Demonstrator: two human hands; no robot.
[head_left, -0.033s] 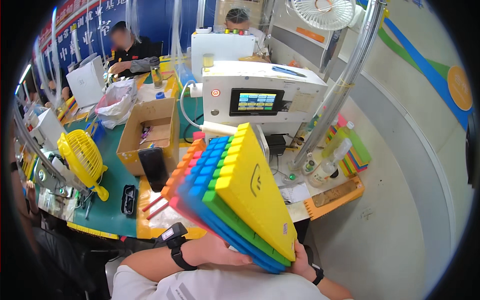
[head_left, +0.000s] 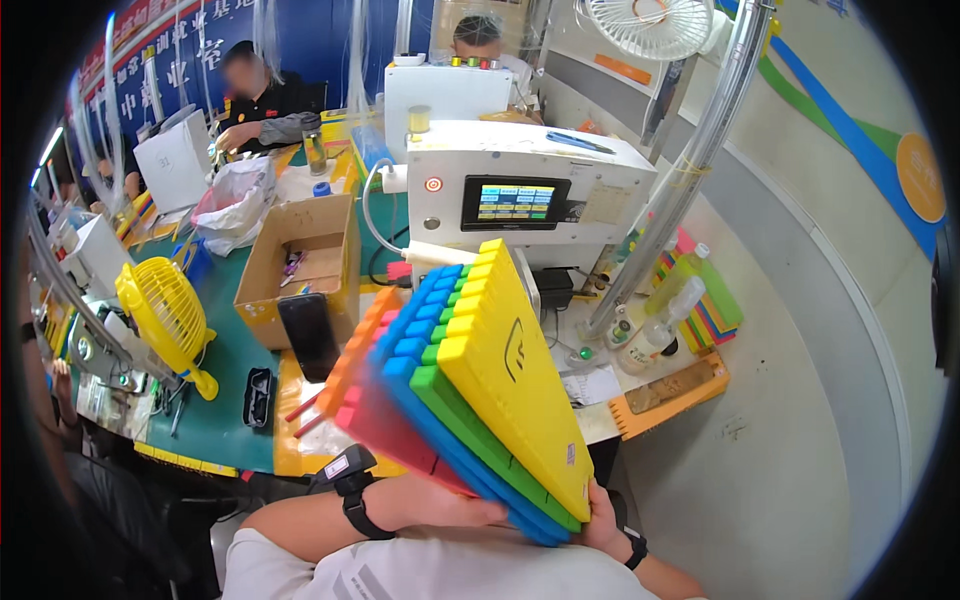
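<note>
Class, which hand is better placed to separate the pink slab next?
Probably the left hand: it sits at the lower edge of the pink slab; the right hand is across the stack, at a corner of the yellow slab.

Bright, even light here, spreading right across the table (head_left: pixel 225 430)! A white lamp (head_left: pixel 50 147) flares at the left edge, the screen (head_left: pixel 516 204) glows up at top centre, and down lower left it sinks into deep shadow. The yellow sheet (head_left: pixel 515 365) looks crisp, but the red sheet (head_left: pixel 385 432) smears soft at its upper edge! Black corners all round, and the wall (head_left: pixel 800 440) bows at right.
</note>
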